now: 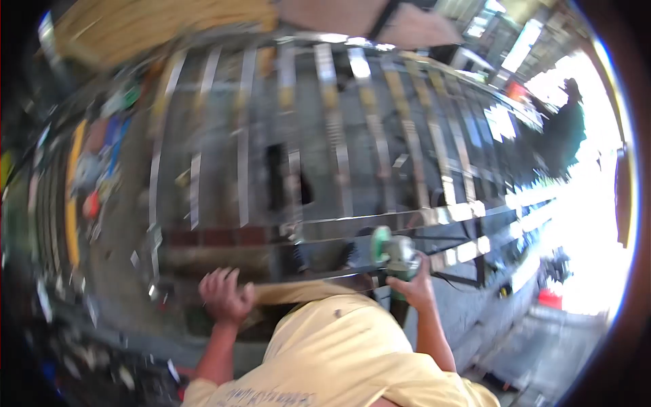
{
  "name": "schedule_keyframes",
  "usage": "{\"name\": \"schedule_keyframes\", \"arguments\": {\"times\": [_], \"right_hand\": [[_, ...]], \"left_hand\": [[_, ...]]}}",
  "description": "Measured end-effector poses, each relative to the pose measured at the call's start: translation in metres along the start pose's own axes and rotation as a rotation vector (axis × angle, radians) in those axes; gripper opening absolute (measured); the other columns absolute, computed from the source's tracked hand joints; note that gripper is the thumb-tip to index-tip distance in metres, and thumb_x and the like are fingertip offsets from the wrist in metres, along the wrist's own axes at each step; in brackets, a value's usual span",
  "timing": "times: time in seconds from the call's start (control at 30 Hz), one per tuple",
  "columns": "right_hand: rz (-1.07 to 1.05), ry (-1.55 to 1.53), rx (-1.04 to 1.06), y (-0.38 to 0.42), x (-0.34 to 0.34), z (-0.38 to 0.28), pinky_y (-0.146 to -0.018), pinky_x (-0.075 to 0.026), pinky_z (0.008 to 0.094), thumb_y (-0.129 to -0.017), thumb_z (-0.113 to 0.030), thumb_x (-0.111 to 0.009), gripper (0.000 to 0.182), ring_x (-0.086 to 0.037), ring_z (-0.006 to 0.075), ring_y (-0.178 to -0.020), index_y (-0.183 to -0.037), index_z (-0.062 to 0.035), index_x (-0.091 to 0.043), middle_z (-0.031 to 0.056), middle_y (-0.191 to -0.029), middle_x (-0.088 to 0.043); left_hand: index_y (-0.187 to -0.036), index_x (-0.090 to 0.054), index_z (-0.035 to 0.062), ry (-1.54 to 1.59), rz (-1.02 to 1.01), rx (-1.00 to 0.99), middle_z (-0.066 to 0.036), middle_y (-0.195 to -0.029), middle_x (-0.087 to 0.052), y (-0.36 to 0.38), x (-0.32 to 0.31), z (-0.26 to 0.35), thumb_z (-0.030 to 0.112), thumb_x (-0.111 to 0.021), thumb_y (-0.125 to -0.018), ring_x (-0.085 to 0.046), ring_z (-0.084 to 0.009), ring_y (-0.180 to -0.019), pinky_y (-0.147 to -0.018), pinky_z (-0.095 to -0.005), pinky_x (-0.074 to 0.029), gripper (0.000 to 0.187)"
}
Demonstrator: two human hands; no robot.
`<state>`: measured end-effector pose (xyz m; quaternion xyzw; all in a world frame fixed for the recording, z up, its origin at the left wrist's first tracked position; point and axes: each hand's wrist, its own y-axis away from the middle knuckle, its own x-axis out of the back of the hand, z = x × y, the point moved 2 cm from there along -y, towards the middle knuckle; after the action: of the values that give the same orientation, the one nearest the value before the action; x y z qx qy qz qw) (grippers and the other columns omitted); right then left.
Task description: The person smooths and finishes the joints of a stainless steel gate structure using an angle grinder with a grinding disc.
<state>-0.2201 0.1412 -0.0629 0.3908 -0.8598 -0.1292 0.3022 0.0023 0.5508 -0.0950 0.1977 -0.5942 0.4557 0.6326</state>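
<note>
My right hand (417,286) is wrapped around the body of an angle grinder (401,256), held at the near side of a metal frame. Its green disc (380,245) faces left, close to the near rail of the frame. My left hand (227,296) is a little left of my body, fingers forward and apart, holding nothing. Beside that hand lies a light brown strip (298,292), just in front of my yellow shirt. The slatted metal frame (339,150) stretches out ahead of both hands, blurred by motion.
Orange and dark bars (73,203) stand at the left, near mixed clutter (91,173). A person (566,129) is dark against bright light at the far right. A red object (550,298) sits on the floor at right. Wooden sheeting (156,27) lies at the back.
</note>
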Motion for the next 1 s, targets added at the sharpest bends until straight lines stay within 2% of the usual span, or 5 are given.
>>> {"name": "schedule_keyframes", "arguments": {"times": [0.07, 0.23, 0.47, 0.83, 1.0], "right_hand": [[0.042, 0.166, 0.025, 0.004, 0.001, -0.009, -0.104, -0.049, 0.0406, -0.064, -0.033, -0.098, 0.11, -0.059, 0.0276, -0.122, -0.15, -0.0049, -0.034, 0.02, -0.13, -0.061], [0.025, 0.16, 0.026, 0.016, -0.001, -0.028, -0.107, -0.048, 0.0446, -0.065, -0.039, -0.097, 0.11, -0.062, 0.0343, -0.125, -0.149, -0.0047, -0.035, 0.0232, -0.131, -0.064], [0.083, 0.341, 0.036, 0.027, -0.009, -0.026, -0.1, -0.053, 0.0492, -0.067, -0.041, -0.094, 0.109, -0.067, 0.0469, -0.117, -0.15, -0.0096, -0.031, 0.0287, -0.122, -0.069], [0.33, 0.355, -0.055, 0.03, -0.006, -0.013, -0.095, -0.054, 0.0501, -0.069, -0.029, -0.093, 0.102, -0.068, 0.0451, -0.112, -0.15, -0.0125, -0.033, 0.0243, -0.12, -0.069], [0.432, 0.512, 0.129, 0.033, -0.016, 0.008, -0.092, -0.054, 0.0509, -0.069, -0.029, -0.094, 0.101, -0.066, 0.0465, -0.111, -0.149, -0.0105, -0.035, 0.0244, -0.123, -0.065]], "left_hand": [[-0.111, -0.069, 0.0083, 0.008, -0.001, -0.027, -0.012, -0.113, -0.068, 0.006, -0.009, -0.003, 0.035, -0.068, -0.083, -0.063, -0.0332, -0.113, -0.108, -0.0563, -0.041, 0.039], [-0.108, -0.068, 0.0073, 0.109, -0.05, -0.053, -0.011, -0.109, -0.067, -0.002, -0.001, 0.004, 0.032, -0.069, -0.085, -0.062, -0.033, -0.112, -0.109, -0.0585, -0.039, 0.034], [-0.104, -0.069, 0.0079, 0.156, -0.094, -0.159, -0.011, -0.107, -0.067, -0.009, -0.008, 0.037, 0.029, -0.07, -0.085, -0.062, -0.0312, -0.111, -0.11, -0.0586, -0.039, 0.028], [-0.1, -0.07, 0.0079, 0.149, -0.147, -0.096, -0.009, -0.1, -0.069, -0.011, -0.015, 0.04, 0.034, -0.069, -0.086, -0.064, -0.0306, -0.103, -0.105, -0.0536, -0.042, 0.03], [-0.098, -0.07, 0.0073, 0.128, -0.177, -0.061, -0.01, -0.098, -0.07, -0.013, -0.014, 0.04, 0.033, -0.069, -0.085, -0.064, -0.0325, -0.098, -0.1, -0.0526, -0.045, 0.029]]}}
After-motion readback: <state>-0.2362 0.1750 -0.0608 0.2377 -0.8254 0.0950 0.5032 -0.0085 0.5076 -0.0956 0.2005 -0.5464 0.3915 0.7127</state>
